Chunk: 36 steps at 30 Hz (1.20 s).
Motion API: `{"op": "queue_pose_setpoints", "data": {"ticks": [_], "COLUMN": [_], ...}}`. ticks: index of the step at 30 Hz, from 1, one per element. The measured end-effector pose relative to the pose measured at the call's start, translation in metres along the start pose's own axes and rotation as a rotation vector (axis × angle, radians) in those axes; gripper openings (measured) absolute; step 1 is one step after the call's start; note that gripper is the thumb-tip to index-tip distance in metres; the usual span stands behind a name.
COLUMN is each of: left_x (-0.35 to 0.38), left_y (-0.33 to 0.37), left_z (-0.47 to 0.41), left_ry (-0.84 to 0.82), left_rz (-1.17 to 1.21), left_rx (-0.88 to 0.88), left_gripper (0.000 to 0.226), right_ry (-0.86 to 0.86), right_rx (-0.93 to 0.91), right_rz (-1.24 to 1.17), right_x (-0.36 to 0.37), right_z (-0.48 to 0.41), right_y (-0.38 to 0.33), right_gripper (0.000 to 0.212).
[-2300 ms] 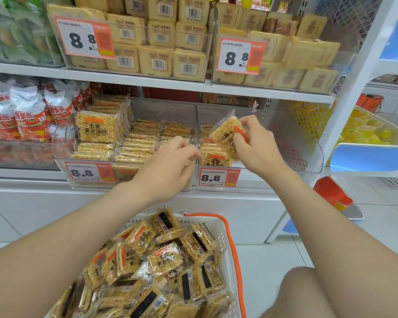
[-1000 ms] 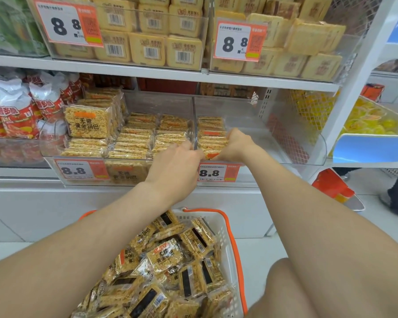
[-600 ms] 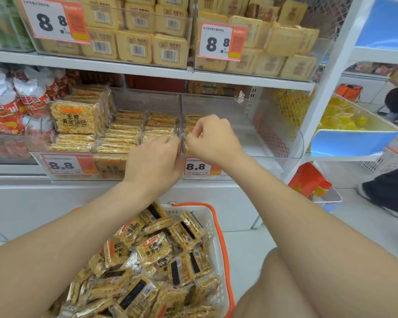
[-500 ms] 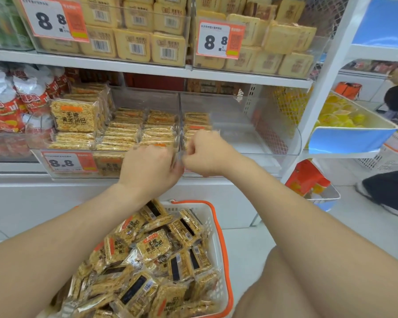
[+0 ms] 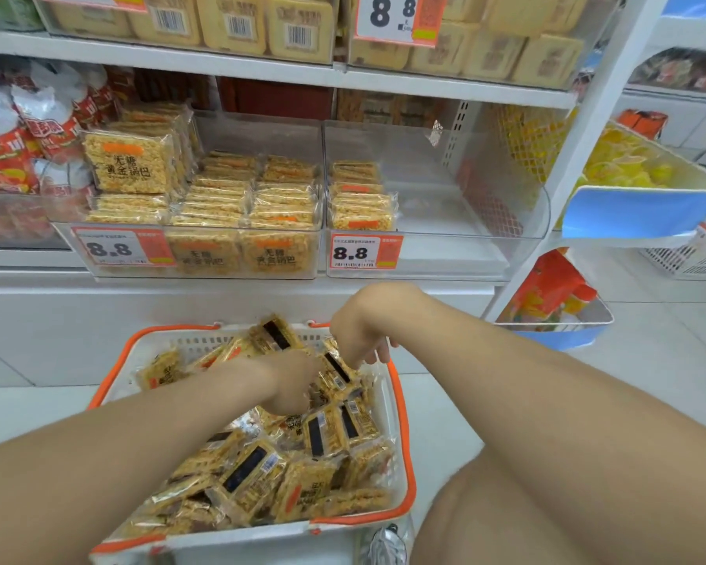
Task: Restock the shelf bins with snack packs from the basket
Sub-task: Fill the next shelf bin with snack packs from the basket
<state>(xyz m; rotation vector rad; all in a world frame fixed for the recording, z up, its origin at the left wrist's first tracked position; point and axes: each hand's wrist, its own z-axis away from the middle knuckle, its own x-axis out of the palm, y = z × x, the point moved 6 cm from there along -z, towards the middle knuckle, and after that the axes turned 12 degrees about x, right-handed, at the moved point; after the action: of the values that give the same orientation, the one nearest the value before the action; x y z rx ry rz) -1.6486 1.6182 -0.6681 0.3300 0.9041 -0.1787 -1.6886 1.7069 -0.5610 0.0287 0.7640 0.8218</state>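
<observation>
2 hands, both in 1 basket [image 5: 402,422], white w/ an orange rim, just below the shelf. Left hand [image 5: 292,387]: fingers dug in among the snack packs [image 5: 245,471], tips hidden, so can't tell the grip. Right hand [image 5: 357,340]: fingers curled downward, tips on the top pack [image 5: 337,371] near the basket's far side. Looks like a pinch, tho it's blurry there. Basket is heaped w/ packs, too many to count. Above: 2 clear shelf bins side by side. Left bin [image 5: 204,269]: 3 flat stacks plus 1 upright row at its left. Right bin [image 5: 445,205]: 1 stack [image 5: 361,208] against its left wall. 2 price tags [image 5: 365,251] reading 8.8, 1 per bin front.
</observation>
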Motion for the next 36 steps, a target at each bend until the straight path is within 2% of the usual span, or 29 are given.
{"op": "queue_pose_setpoints", "data": {"ticks": [3,8,11,14,19,22,25,29,32,36], "left_x": [0.016,0.039,0.044,0.036,0.006,-0.011,-0.026,-0.041,-0.054,-0.073], "left_y": [-0.001,0.003,0.004,0.014,0.008,-0.001,-0.007,-0.016,-0.019,-0.013], "left_z": [-0.009,-0.024,-0.031,-0.037,-0.039,-0.033,-0.026,-0.015,0.000,0.028], "left_ry": [-0.029,-0.105,-0.070,0.041,0.367,0.454,0.536,0.581,0.536,0.451], "left_rz": [0.091,0.192,0.224,0.217,0.042,-0.044,0.016,0.119,0.171,0.468], "left_rx": [-0.009,0.029,0.039,0.021,-0.077,-0.103,-0.093,-0.087,-0.042,0.082], "left_gripper": [0.089,0.103,0.107,0.097,0.082,0.054,0.030,0.020,0.019,0.014], "right_ry": [0.036,0.039,0.051,0.058,0.090,0.085,0.095,0.127,0.189,0.249], "right_rx": [-0.014,-0.027,-0.046,-0.070,-0.065,-0.069,-0.072,-0.070,-0.060,-0.053], "right_rz": [-0.003,-0.092,-0.126,-0.159,-0.164,-0.169,-0.167,-0.165,-0.117,-0.150], "right_x": [-0.006,-0.009,-0.012,-0.015,-0.018,-0.018,-0.021,-0.028,-0.033,-0.035], "right_z": [-0.001,-0.012,-0.014,-0.016,-0.018,-0.015,-0.011,-0.006,-0.004,-0.002], "right_y": [0.002,0.009,0.012,0.015,0.021,0.022,0.024,0.032,0.035,0.040], "right_gripper": [0.025,0.037,0.037,0.034,0.035,0.035,0.035,0.035,0.040,0.059]}}
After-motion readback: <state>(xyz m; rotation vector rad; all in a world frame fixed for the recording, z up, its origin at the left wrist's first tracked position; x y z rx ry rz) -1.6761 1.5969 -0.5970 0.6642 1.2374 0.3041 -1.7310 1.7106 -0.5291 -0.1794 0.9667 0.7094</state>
